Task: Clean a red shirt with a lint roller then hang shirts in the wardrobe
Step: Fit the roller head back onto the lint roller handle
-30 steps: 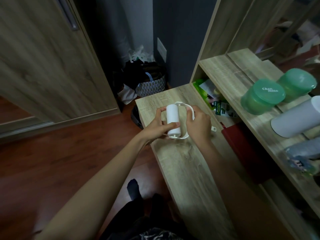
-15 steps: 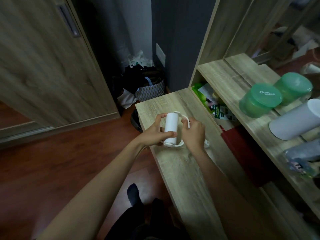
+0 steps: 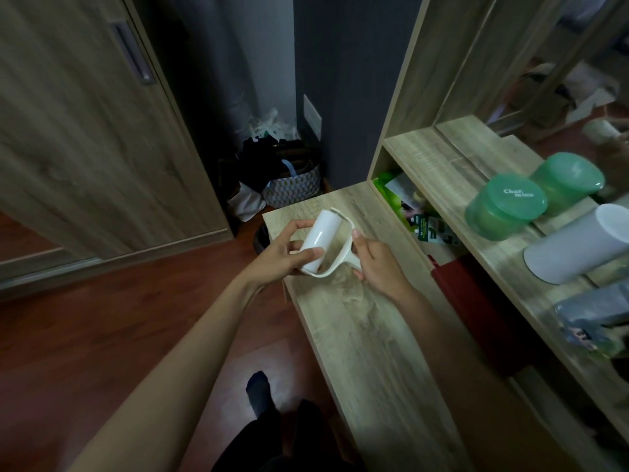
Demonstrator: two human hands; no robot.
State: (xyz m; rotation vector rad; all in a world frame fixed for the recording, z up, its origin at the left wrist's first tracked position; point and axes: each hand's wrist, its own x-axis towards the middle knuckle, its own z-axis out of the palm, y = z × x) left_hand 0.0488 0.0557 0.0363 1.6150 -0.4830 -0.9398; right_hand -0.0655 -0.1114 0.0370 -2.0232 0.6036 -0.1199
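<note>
Both forearms reach forward from the bottom of the view and meet above the far end of a low wooden counter [image 3: 360, 328]. The left hand [image 3: 284, 252] curls round the white roll [image 3: 321, 236] of a lint roller [image 3: 335, 257], fingers behind the roll and thumb lying across its near side. The right hand [image 3: 379, 265] wraps its fingers round the roller's short cream handle [image 3: 354, 262], thumb stretched up along the curved frame. The roller is held tilted just above the counter's surface, its upper end pointing away from the person; whether it touches the wood cannot be told.

To the right of the counter stands a wooden shelf [image 3: 439, 165] backed by a mirror [image 3: 561, 73]. On it are two translucent green lidded jars [image 3: 507, 207] [image 3: 566, 182] and a white cylinder [image 3: 578, 245] lying on its side. In the compartment under the shelf lie green packets [image 3: 427, 228] and a dark red thing [image 3: 476, 301], too dim to identify.

To the left is a wood-grain wardrobe door [image 3: 85, 137] with a recessed metal pull [image 3: 132, 54]. In the dark corner beyond the counter sits a patterned basket [image 3: 294, 190] with dark fabric heaped on it, below a pale wall plate [image 3: 312, 113]. The floor [image 3: 102, 335] is reddish-brown wood, and a foot in a dark sock [image 3: 260, 391] stands beside the counter.
</note>
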